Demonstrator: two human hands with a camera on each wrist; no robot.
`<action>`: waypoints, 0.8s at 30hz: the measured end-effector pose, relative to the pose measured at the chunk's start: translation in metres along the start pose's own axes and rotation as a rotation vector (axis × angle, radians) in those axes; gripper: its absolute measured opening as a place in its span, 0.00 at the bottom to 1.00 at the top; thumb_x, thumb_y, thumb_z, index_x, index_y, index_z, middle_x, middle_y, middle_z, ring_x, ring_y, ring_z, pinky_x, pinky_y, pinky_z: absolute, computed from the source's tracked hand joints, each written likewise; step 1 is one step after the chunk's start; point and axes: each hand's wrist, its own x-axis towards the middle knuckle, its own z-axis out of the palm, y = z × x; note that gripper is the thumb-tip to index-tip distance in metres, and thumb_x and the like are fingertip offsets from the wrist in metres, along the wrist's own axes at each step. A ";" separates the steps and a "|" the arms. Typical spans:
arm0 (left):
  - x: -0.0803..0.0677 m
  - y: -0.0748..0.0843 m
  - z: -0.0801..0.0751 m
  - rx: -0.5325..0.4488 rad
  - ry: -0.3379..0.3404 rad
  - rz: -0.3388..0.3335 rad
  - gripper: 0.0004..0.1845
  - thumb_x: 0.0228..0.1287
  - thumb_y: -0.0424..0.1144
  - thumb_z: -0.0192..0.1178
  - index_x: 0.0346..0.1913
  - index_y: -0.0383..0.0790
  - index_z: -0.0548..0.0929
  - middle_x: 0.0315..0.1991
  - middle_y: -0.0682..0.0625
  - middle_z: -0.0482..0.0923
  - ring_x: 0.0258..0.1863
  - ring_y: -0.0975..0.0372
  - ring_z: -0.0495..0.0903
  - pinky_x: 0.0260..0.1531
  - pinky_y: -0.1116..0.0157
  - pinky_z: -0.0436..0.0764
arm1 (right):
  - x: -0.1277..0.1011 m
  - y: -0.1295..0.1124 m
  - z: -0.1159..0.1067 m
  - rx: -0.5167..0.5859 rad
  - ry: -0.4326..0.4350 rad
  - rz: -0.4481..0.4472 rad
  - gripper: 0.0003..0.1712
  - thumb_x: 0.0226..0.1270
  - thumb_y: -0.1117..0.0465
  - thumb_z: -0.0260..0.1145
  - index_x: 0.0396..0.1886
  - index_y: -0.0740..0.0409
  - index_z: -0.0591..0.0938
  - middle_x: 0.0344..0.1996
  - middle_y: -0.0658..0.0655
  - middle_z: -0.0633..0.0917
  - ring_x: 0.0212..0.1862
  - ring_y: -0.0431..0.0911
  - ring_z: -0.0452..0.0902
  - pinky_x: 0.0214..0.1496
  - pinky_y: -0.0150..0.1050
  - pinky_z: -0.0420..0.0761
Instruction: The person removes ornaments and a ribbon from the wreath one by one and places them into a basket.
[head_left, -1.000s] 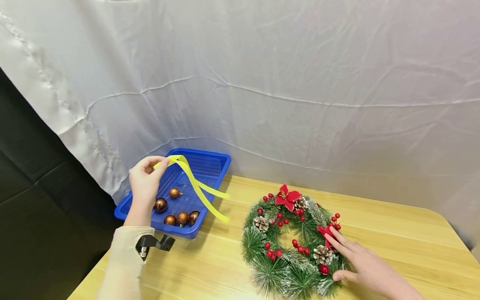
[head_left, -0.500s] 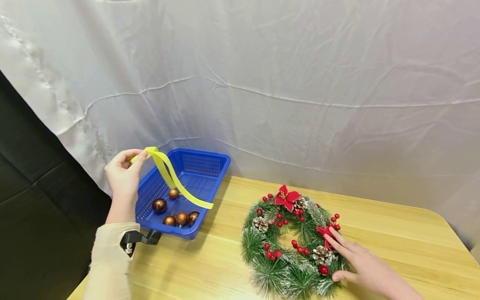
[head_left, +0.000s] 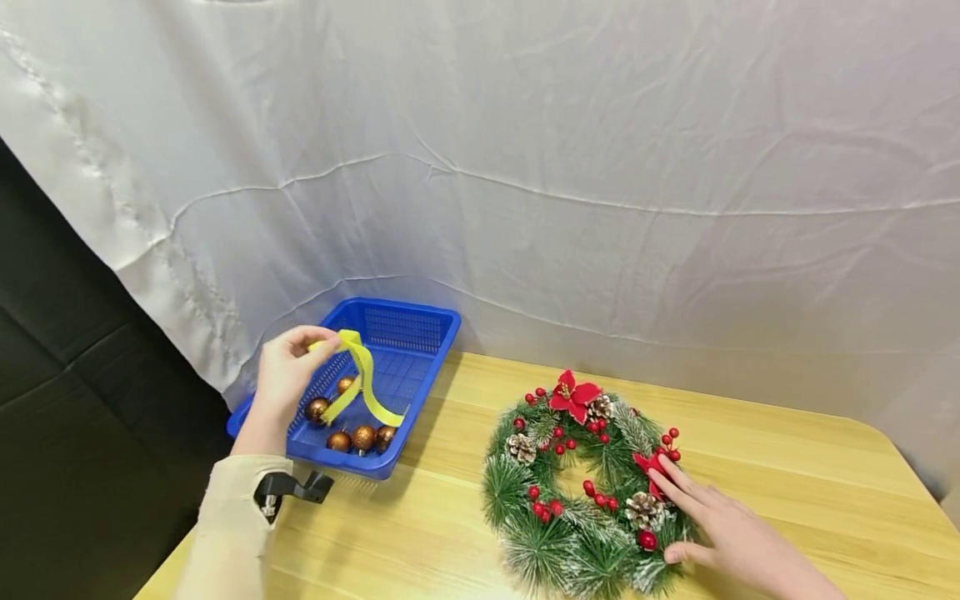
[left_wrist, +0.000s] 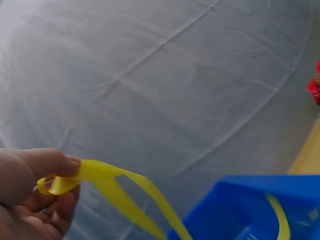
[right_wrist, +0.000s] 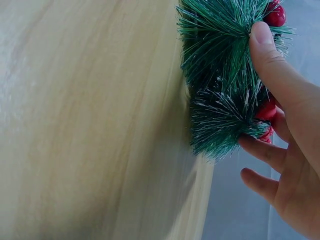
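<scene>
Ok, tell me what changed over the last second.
The left hand, pinching the yellow ribbon, swung out left, then came back lower over the blue plastic basket; the ribbon's tails now hang inside it. The right hand stayed on the green pine wreath.

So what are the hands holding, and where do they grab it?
The left hand pinches the yellow ribbon at its folded top end, over the basket. The right hand grips nothing; it rests on the wreath.

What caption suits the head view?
Left hand pinches a yellow ribbon over the blue basket; right hand rests on the wreath.
</scene>
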 end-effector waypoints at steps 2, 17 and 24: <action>-0.003 -0.008 0.003 0.054 -0.098 -0.026 0.16 0.62 0.39 0.65 0.44 0.26 0.82 0.33 0.56 0.82 0.34 0.68 0.77 0.34 0.74 0.75 | 0.000 0.000 0.001 -0.001 0.005 -0.001 0.53 0.50 0.34 0.66 0.74 0.46 0.60 0.72 0.58 0.60 0.54 0.70 0.72 0.52 0.70 0.69; -0.020 -0.038 0.013 0.197 -0.503 -0.121 0.21 0.63 0.41 0.65 0.55 0.33 0.80 0.54 0.38 0.78 0.49 0.50 0.77 0.48 0.56 0.77 | -0.002 0.000 -0.001 0.017 0.014 -0.003 0.52 0.50 0.35 0.67 0.74 0.46 0.60 0.72 0.56 0.60 0.54 0.69 0.73 0.51 0.71 0.68; -0.025 -0.042 0.017 0.246 -0.651 -0.091 0.24 0.64 0.41 0.63 0.59 0.29 0.76 0.54 0.37 0.78 0.54 0.47 0.76 0.53 0.51 0.75 | -0.002 0.001 -0.002 0.012 0.010 -0.012 0.53 0.50 0.35 0.66 0.74 0.48 0.60 0.71 0.58 0.61 0.56 0.70 0.71 0.48 0.67 0.73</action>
